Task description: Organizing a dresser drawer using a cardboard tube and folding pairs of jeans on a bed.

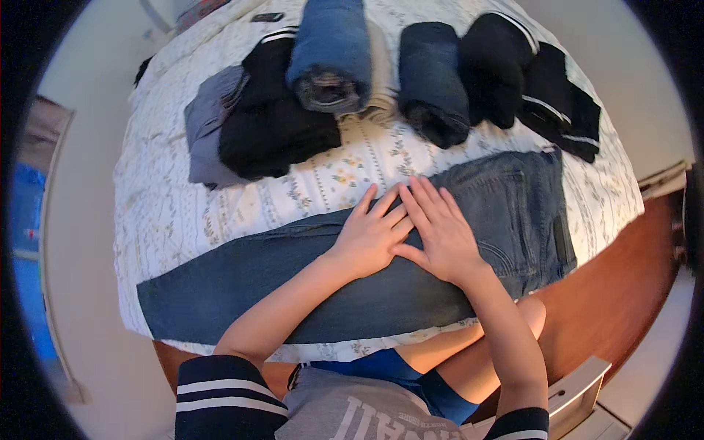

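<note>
A pair of blue jeans lies flat across the near edge of the bed, folded lengthwise, waist to the right. My left hand and my right hand rest palm-down side by side on the middle of the jeans, fingers spread and slightly overlapping. Neither hand grips the cloth.
Further back on the flowered bedspread sit a rolled light-blue garment, a rolled dark-blue one, rolled black ones with white stripes, a black folded pile over a grey piece. A wooden bed frame runs at right.
</note>
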The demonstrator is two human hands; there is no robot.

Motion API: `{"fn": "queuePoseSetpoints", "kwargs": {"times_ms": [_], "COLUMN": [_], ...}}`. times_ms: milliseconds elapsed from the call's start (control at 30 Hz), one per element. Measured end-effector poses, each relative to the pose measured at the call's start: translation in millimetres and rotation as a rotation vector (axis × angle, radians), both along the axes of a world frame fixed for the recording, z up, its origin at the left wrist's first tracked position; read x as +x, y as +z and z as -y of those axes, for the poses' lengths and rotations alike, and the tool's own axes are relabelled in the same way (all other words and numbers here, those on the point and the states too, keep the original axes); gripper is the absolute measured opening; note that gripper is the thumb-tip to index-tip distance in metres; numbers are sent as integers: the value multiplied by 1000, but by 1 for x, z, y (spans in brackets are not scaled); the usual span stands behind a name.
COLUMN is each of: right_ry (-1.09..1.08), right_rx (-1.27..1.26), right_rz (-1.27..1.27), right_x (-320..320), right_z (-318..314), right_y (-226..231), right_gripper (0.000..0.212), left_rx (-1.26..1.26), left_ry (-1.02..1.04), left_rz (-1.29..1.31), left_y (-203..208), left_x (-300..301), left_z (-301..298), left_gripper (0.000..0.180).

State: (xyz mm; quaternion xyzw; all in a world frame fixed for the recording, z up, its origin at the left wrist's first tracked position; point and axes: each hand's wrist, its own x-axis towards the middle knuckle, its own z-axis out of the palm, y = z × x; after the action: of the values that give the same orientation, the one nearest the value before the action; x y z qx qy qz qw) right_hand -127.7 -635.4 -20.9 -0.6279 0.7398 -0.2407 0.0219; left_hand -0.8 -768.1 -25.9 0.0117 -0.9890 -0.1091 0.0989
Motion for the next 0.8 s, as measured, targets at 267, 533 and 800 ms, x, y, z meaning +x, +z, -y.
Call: {"fn": "queuePoseSetpoints", "kwargs": {"times_ms": [267,533,800], "right_ry": [-15,-40,-145], "right_rx": [178,292,235], "right_rz": [-212,-251,-13], "right_x": [9,19,65], "right_z": [5,4,22], "right_y": [-1,5,9], "right_gripper": [79,74,64], "left_rx": [-181,-270,191], "left_ry": [466,1173,1745], "left_rz": [224,247,80], "left_y": [16,12,-9], "left_x": [181,430,623], "left_z": [92,159,190], "left_gripper": [53,54,94]}}
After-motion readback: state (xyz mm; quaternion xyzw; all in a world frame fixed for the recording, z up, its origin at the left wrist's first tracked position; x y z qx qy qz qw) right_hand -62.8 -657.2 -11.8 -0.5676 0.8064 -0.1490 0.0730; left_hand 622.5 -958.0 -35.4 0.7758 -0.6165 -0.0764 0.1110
